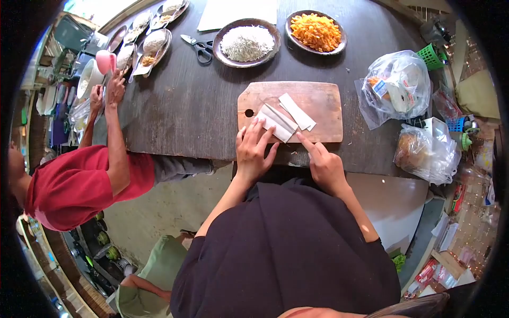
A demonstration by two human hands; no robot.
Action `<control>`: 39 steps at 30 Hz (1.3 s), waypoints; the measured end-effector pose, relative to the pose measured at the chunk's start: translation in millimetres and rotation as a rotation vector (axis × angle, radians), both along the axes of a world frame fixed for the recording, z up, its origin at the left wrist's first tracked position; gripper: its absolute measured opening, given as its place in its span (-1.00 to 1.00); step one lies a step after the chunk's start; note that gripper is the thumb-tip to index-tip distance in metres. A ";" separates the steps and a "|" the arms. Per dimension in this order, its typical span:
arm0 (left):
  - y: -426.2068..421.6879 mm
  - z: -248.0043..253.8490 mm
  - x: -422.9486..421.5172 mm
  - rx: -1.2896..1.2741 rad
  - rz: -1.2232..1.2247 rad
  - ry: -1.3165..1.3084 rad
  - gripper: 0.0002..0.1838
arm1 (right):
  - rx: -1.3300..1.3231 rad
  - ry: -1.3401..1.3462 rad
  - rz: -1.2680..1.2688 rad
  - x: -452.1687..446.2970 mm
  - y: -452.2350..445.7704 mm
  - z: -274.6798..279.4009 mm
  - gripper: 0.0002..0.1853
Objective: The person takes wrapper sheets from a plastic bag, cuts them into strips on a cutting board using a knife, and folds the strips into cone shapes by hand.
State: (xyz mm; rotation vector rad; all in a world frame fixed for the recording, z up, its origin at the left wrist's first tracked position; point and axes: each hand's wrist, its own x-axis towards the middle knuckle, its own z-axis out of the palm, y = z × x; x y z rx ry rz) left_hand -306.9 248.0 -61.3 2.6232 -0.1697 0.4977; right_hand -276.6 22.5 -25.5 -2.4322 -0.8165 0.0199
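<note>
A wooden cutting board (328,100) with a round hole lies at the table's near edge. On it are flat white slices (297,112), and a further white piece (271,126) sits under the fingertips of my left hand (253,151). That hand is spread and presses the piece down. My right hand (325,163) is curled at the board's near edge, index finger stretched forward. A narrow grey band, which looks like a knife blade (282,115), runs from that finger along the white piece. The handle is hidden in my right hand.
Beyond the board stand a plate of white shreds (246,43) and a plate of orange shreds (316,33), with scissors (199,49) beside them. Plastic bags (397,85) lie right. A co-worker in a red shirt (79,183) works at left, near several filled dishes (154,47).
</note>
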 end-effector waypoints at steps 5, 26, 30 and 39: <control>-1.0 -6.0 6.4 -0.045 0.047 -0.077 -0.55 | -0.111 -0.088 0.056 1.3 1.0 1.9 -0.20; -7.5 -11.7 10.9 -0.107 0.125 -0.133 -0.64 | -0.170 -0.185 0.056 2.7 6.5 -3.7 -0.27; -8.1 -11.4 11.0 -0.109 0.129 -0.146 -0.63 | -0.165 -0.168 0.052 3.3 7.5 -3.2 -0.27; -7.3 -11.3 10.8 -0.078 0.127 -0.127 -0.62 | -0.170 -0.093 0.032 4.5 20.2 7.5 -0.25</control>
